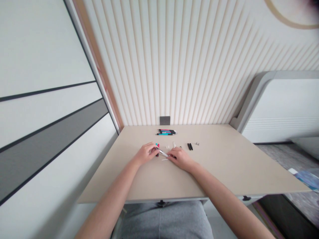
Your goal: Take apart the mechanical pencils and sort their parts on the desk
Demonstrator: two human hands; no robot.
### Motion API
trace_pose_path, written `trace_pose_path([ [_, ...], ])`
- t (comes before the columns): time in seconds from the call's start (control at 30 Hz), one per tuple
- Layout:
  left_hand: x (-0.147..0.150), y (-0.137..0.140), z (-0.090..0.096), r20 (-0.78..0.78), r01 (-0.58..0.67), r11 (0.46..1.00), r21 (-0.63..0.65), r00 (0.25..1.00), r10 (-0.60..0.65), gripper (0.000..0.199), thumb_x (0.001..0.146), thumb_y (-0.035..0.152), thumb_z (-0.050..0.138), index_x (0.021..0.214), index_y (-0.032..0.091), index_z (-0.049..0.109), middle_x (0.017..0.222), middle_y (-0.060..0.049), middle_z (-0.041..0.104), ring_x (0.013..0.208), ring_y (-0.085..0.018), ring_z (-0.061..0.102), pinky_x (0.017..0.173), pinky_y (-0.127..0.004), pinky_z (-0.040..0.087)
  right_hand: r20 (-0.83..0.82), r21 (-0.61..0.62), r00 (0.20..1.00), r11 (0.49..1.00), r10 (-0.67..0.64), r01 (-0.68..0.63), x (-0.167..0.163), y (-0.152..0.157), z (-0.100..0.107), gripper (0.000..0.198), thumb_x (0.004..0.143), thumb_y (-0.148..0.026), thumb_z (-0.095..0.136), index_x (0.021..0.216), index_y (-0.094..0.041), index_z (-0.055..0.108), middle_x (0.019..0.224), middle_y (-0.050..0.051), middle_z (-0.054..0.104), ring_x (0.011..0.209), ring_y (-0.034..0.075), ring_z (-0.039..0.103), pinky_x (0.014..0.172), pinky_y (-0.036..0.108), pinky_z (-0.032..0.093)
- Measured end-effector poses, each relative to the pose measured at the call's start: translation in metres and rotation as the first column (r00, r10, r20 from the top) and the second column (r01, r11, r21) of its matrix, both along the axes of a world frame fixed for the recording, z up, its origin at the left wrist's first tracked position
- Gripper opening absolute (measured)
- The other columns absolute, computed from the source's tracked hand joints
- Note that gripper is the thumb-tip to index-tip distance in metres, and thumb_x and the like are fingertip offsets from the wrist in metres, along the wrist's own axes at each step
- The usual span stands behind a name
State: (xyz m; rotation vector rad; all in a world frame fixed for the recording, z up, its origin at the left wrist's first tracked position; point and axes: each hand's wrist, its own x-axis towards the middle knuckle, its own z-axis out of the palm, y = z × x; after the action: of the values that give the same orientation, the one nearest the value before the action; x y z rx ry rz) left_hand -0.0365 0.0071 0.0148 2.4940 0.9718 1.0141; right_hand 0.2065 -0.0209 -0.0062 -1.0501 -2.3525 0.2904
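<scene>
My left hand (146,153) pinches one end of a slim silver-and-white pen part (163,153). The other end slants down to the fingers of my right hand (179,158), which are closed around it. Just beneath lies a thin white stick (164,159) on the table. Teal and red pen barrels (158,145) with dark lower ends lie by my left fingertips, partly covered by them. Beyond my right hand are a thin pale pen piece (174,144) and small whitish bits (167,147), too small to name.
Several assembled pens (166,132) in teal, red and black lie together near the wall. To the right are two black grips (190,146) and small metallic tips (197,144). The beige table (224,166) meets a ribbed wall with a dark socket (164,120).
</scene>
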Motion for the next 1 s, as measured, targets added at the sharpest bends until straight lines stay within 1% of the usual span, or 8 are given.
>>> trace_pose_path([
  [0.13,-0.004,0.001,0.0,0.069,-0.082,0.996,0.024,0.994,0.08,0.019,0.092,0.033,0.05,0.089,0.018,0.062,0.072,0.0,0.057,0.064,-0.012,0.051,0.062,-0.024,0.043,-0.003,0.002,1.0,1.0,0.024,-0.024,0.0,-0.001,0.001,0.02,0.094,-0.024,0.051,0.086,-0.021,0.069,0.086,0.005,0.067,0.087,0.018,0.059,0.081,0.029,0.043],
  [0.23,-0.01,0.004,0.002,0.125,-0.189,0.979,0.074,0.976,0.179,0.018,0.092,0.031,0.049,0.089,0.018,0.061,0.072,0.0,0.056,0.064,-0.012,0.051,0.063,-0.024,0.043,-0.019,0.006,1.0,1.0,0.011,-0.011,0.001,-0.002,0.003,0.018,0.094,-0.024,0.051,0.089,-0.021,0.069,0.087,0.005,0.067,0.087,0.018,0.059,0.081,0.03,0.043],
  [0.4,-0.023,0.012,0.004,0.226,-0.403,0.899,0.174,0.904,0.362,0.013,0.091,0.028,0.051,0.093,0.018,0.061,0.074,0.0,0.056,0.065,-0.013,0.052,0.066,-0.025,0.044,-0.067,0.018,0.99,0.992,-0.121,0.122,0.008,0.002,0.006,0.02,0.094,-0.024,0.05,0.099,-0.021,0.069,0.092,0.007,0.067,0.091,0.019,0.059,0.085,0.032,0.042],
  [0.53,-0.031,0.018,0.002,0.179,-0.482,0.855,0.192,0.874,0.452,0.012,0.089,0.025,0.052,0.095,0.019,0.06,0.08,-0.001,0.059,0.064,-0.013,0.051,0.066,-0.026,0.045,-0.072,-0.001,0.981,0.983,-0.182,0.183,0.017,0.007,0.004,0.021,0.094,-0.023,0.051,0.096,-0.021,0.071,0.089,0.007,0.066,0.089,0.019,0.059,0.083,0.032,0.043],
  [0.67,-0.032,0.018,-0.003,-0.013,-0.4,0.9,0.172,0.913,0.408,0.01,0.086,0.022,0.053,0.092,0.021,0.061,0.082,-0.001,0.062,0.066,-0.014,0.055,0.067,-0.027,0.045,-0.045,-0.031,0.99,0.991,-0.132,0.13,0.019,0.008,0.0,0.019,0.092,-0.026,0.055,0.098,-0.024,0.073,0.092,0.006,0.066,0.092,0.02,0.059,0.086,0.034,0.042],
  [0.77,-0.029,0.015,-0.005,-0.202,-0.218,0.966,0.141,0.949,0.244,0.01,0.082,0.019,0.057,0.089,0.023,0.062,0.082,-0.001,0.064,0.072,-0.016,0.06,0.07,-0.028,0.045,-0.055,-0.062,0.997,0.997,-0.05,0.046,0.017,0.01,0.0,0.022,0.092,-0.024,0.054,0.101,-0.026,0.073,0.094,0.006,0.066,0.093,0.02,0.059,0.087,0.034,0.043],
  [0.83,-0.028,0.012,-0.004,-0.286,-0.113,0.987,0.115,0.948,0.142,0.013,0.079,0.017,0.059,0.09,0.024,0.062,0.083,-0.001,0.066,0.078,-0.018,0.062,0.073,-0.028,0.046,-0.046,-0.086,0.999,0.996,0.011,-0.015,0.016,0.015,0.001,0.023,0.091,-0.021,0.053,0.101,-0.027,0.074,0.093,0.006,0.067,0.093,0.019,0.059,0.087,0.033,0.044],
  [1.0,-0.029,0.007,-0.001,-0.307,-0.03,0.996,0.082,0.95,0.053,0.012,0.08,0.017,0.061,0.09,0.023,0.063,0.087,-0.002,0.067,0.081,-0.018,0.063,0.075,-0.028,0.047,0.055,-0.096,0.995,0.992,0.082,-0.076,0.016,0.028,0.004,0.023,0.089,-0.019,0.056,0.099,-0.028,0.074,0.095,0.005,0.069,0.092,0.019,0.059,0.086,0.033,0.043],
])
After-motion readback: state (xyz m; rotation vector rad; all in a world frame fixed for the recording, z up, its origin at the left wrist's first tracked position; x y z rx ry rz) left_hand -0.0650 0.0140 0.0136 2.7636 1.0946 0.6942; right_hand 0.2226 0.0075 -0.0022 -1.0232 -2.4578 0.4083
